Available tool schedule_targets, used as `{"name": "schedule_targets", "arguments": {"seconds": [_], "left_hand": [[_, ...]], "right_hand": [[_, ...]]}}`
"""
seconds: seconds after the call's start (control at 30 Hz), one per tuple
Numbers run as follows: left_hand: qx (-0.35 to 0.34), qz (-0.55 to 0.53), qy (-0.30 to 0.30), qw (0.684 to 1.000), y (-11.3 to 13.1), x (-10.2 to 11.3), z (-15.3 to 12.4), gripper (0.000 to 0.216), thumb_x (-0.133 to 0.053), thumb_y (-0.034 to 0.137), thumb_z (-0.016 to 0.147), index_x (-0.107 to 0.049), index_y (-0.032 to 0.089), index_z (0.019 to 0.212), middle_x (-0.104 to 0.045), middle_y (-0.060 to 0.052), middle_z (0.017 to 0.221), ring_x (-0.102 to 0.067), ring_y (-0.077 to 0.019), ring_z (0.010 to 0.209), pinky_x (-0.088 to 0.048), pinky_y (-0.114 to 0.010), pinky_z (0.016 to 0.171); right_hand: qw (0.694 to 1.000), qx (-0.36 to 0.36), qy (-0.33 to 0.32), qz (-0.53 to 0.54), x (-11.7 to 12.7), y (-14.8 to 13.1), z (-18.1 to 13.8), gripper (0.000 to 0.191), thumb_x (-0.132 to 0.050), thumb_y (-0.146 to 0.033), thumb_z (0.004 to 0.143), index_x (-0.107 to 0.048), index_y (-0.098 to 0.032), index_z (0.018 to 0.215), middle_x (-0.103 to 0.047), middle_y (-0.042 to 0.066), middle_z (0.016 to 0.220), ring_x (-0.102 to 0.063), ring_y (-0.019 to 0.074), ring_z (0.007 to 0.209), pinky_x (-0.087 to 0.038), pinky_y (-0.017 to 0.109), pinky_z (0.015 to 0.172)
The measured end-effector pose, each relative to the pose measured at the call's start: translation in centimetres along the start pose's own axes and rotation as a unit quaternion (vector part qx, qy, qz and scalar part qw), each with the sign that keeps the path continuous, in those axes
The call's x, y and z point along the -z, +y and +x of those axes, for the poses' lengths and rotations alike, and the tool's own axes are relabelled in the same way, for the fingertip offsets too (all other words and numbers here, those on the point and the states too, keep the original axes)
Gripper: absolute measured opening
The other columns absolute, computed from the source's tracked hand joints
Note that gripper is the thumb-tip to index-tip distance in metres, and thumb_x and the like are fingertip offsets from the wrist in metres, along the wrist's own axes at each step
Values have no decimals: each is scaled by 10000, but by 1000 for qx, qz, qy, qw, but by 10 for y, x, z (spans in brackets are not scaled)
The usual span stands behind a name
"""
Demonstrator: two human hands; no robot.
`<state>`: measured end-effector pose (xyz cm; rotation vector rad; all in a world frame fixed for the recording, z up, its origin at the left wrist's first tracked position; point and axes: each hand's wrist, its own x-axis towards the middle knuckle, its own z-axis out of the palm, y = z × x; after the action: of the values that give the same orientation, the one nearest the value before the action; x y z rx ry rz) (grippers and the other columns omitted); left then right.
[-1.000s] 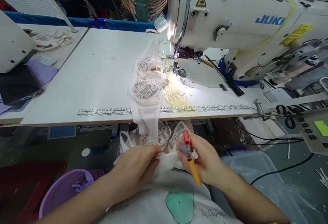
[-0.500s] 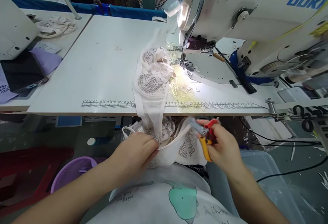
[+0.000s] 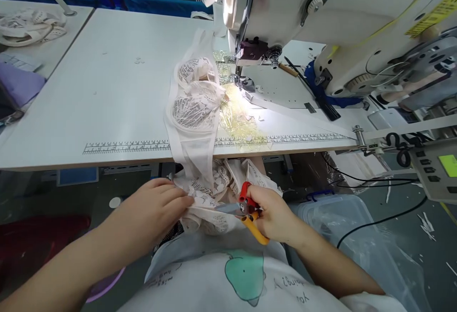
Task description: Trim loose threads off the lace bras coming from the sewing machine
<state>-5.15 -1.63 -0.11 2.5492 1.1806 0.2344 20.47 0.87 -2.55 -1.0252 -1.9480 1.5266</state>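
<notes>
White lace bras lie over the table's front edge and down onto my lap. One bra (image 3: 194,107) rests on the tabletop with its band hanging over the edge. My left hand (image 3: 166,205) pinches the edge of another lace bra (image 3: 210,224) above my lap. In my right hand (image 3: 273,212) is a pair of scissors (image 3: 248,207) with red and orange handles. Their blades point left and lie at the bra's edge, close to my left fingers. Whether the blades are parted I cannot tell.
A lit sewing machine (image 3: 271,17) stands right of the bra, yellowish scraps (image 3: 237,117) by its needle. A printed ruler (image 3: 143,146) runs along the front of the table (image 3: 117,88). More lace pieces (image 3: 32,26) lie at the left. A clear plastic bin (image 3: 335,217) stands below right.
The scissors have moved left and down to the bra's edge, their blades now pointing left. My left hand has shifted left along the fabric. The view has turned right.
</notes>
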Motion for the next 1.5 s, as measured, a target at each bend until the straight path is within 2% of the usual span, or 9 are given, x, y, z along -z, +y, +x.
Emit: {"name": "schedule_targets", "arguments": {"seconds": [0.2,0.4,0.53,0.73,0.97,1.17,1.27,1.37,1.5], "left_hand": [[133,-137,70,979,-2,12,-14,176,-452,220,849,-628,227,839,-642,26,802,-560,-128,789,-412,-205,719],[217,-318,115,916,6,15,-1,75,-537,200,771,-611,195,783,-649,-16,841,-587,-159,827,-463,-215,706],[200,-408,174,874,22,5,19,104,-523,207,775,-561,186,870,-615,-36,812,-595,-154,747,-493,-231,655],[77,-285,228,928,51,-13,51,318,-391,142,833,-393,219,1141,-565,10,801,-549,-114,644,-452,-215,585],[54,-285,209,934,62,-22,70,288,-390,126,821,-388,213,1096,-557,10,826,-554,-134,708,-436,-242,635],[162,-464,98,865,58,-22,76,106,-458,262,800,-529,183,805,-444,42,654,-440,-104,568,-352,-200,494],[160,-502,62,847,55,-19,78,249,-449,287,795,-493,159,585,-411,40,614,-385,-84,521,-306,-204,477],[155,-538,62,827,50,-19,80,275,-476,295,756,-438,160,519,-375,44,583,-361,-84,512,-284,-215,476],[178,-586,23,790,42,-20,79,259,-487,318,730,-407,173,530,-339,53,547,-316,-91,508,-241,-228,467]], "right_hand": [[1000,2,21,1,2,7,-5,235,-639,-168,639,-406,-201,647,-411,-53,620,-347,85,536,-344,175,470],[997,-71,31,-6,-3,6,-16,166,-568,-218,694,-409,-191,657,-387,-50,599,-324,86,536,-320,189,471],[992,-121,6,-32,0,9,-27,234,-599,-296,679,-398,-188,628,-384,-51,572,-327,90,526,-303,202,467],[993,-42,106,38,15,4,-24,200,-627,-309,743,-457,-202,736,-565,22,786,-473,132,629,-384,246,562],[975,71,166,126,13,-20,1,167,-635,-262,759,-474,-218,771,-572,20,786,-504,133,627,-424,264,568],[967,107,182,140,8,-21,11,214,-635,-257,753,-428,-213,718,-540,-1,702,-484,121,598,-414,262,561],[967,107,182,144,10,-18,13,231,-629,-268,767,-410,-213,720,-536,1,715,-483,122,617,-402,255,561],[978,101,132,126,18,-13,11,266,-625,-398,766,-435,-216,805,-515,14,780,-459,128,634,-389,263,572],[997,65,-32,22,34,-5,1,525,-442,-709,724,-464,-201,858,-435,20,770,-416,158,658,-378,294,603]]}}
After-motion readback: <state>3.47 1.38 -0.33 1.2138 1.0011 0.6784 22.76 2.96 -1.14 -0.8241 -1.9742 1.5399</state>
